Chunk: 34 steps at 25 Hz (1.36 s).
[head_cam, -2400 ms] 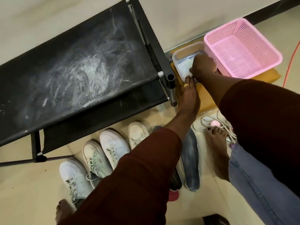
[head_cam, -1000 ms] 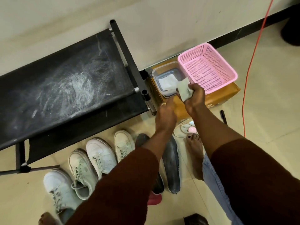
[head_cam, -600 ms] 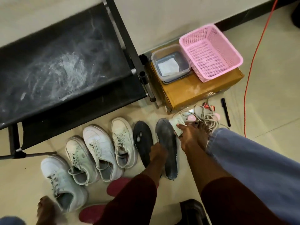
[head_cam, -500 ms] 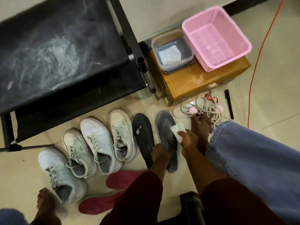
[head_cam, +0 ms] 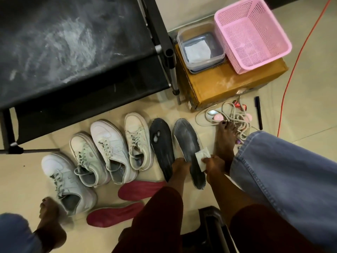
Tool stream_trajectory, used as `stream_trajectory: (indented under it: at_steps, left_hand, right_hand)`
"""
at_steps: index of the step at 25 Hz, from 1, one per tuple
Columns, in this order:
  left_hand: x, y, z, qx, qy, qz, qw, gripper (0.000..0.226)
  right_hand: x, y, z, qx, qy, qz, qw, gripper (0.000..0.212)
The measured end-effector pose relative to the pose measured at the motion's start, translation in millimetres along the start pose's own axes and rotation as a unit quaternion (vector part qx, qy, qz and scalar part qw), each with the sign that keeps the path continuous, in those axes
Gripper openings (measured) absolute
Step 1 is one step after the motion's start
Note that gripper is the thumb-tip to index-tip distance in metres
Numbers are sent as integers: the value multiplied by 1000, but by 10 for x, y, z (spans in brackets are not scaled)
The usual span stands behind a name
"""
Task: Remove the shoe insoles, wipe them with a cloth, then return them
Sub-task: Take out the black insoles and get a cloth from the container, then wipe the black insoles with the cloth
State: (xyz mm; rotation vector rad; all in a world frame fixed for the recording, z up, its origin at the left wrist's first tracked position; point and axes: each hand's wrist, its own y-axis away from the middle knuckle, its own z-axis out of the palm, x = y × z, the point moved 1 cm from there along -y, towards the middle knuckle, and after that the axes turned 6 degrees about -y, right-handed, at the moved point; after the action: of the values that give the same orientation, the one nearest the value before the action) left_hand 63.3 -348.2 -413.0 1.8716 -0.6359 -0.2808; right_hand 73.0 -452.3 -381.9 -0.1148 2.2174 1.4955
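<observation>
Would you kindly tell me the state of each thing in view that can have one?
right hand: pinches white cloth.
white cloth: pressed on right grey insole.
right grey insole: out, flat on floor.
left grey insole: out, flat on floor.
left hand: at grey insoles' near ends; grip unclear.
red insoles: out, on floor.
white shoes: upright, laced.
clear tub: lidless, folded cloth inside.

Perforated plastic basket (head_cam: 251,33), dusty matt insole (head_cam: 187,143)

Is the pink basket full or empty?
Empty. Only the bare mesh floor and walls show inside the pink basket; nothing lies in it.
</observation>
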Motion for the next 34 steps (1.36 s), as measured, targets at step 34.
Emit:
stream_trajectory:
  at_steps: [34]
  left_hand:
    - [-926,4766,-2176,-288,701,389,524,71]
  right_hand:
    - [-1009,5284,-954,-85,304,-856,409,13]
